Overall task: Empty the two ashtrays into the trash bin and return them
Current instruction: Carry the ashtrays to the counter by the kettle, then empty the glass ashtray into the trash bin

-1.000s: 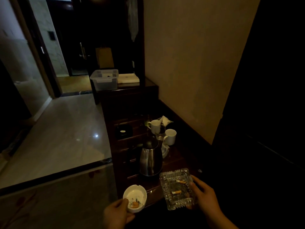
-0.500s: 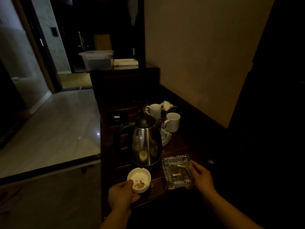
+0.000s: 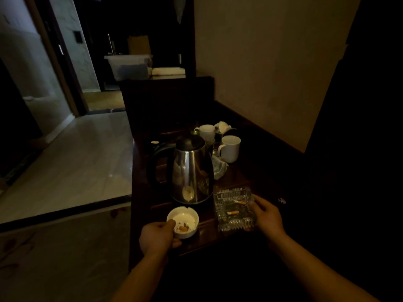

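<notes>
A small round white ashtray (image 3: 185,219) with a butt and ash in it sits at the front edge of the dark wooden counter (image 3: 237,177). My left hand (image 3: 158,236) grips its near left rim, thumb over the edge. To its right lies a square cut-glass ashtray (image 3: 231,205) holding two cigarette butts. My right hand (image 3: 267,216) holds its right side, fingers along the rim. No trash bin shows in the dim room.
A steel electric kettle (image 3: 189,171) stands just behind both ashtrays. Two white mugs (image 3: 229,148) and a crumpled wrapper sit farther back. A clear plastic box (image 3: 128,66) rests on a taller cabinet beyond. Pale tiled floor (image 3: 72,162) lies to the left.
The view has moved closer to the counter and tilted down. Both ashtrays have shifted back onto the counter in front of the kettle, with my hands still on them.
</notes>
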